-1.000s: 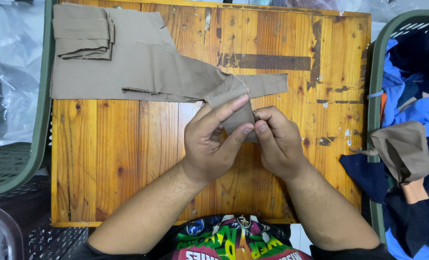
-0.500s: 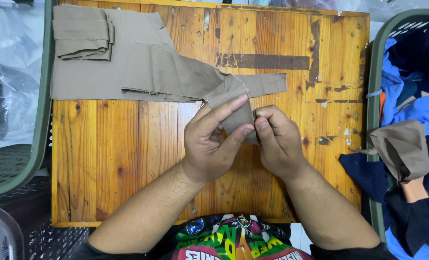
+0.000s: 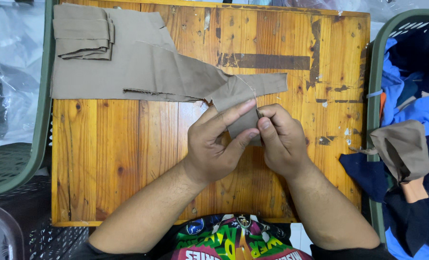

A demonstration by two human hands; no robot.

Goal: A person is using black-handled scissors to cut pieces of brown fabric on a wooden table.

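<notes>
A long piece of tan cloth (image 3: 142, 72) lies across the far half of a wooden table (image 3: 127, 154). Its left end is folded into a flat stack (image 3: 82, 31) at the far left corner. Its right end narrows to a strip near the table's middle. My left hand (image 3: 214, 144) and my right hand (image 3: 282, 139) meet there. Both pinch the same near flap of the cloth between thumb and fingers. The flap itself is mostly hidden behind my fingers.
A green plastic basket (image 3: 376, 58) at the right holds a heap of blue, dark and tan garments (image 3: 407, 154). Another green basket (image 3: 12, 163) stands at the left, with clear plastic sheeting (image 3: 7, 72) behind it. The table's top is stained and scuffed.
Both hands stay on the cloth's flap near the table's middle. The fingers have shifted only slightly. The rest of the cloth has not moved.
</notes>
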